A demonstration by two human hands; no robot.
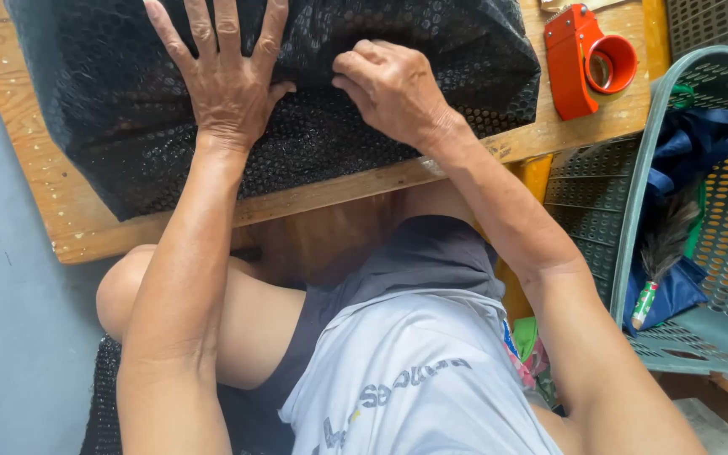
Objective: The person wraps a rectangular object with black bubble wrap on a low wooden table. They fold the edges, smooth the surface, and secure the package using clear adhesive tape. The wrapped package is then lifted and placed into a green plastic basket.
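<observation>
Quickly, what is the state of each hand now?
Left hand: open, flat on the black parcel.
Right hand: closed, pinching the parcel's wrap.

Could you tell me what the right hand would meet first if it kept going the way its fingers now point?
The right hand points leftward across the black bubble-wrapped bundle. Its fingertips would probably meet the thumb side of the left hand, pressed flat on the wrap close by, though depth is unclear.

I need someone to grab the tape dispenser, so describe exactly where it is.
Start at the wooden table holding the black bubble-wrapped bundle. Beyond the bundle's right end, near the table's right edge, lies the tape dispenser. It is the only bright red-orange thing there, with a round ring.
</observation>
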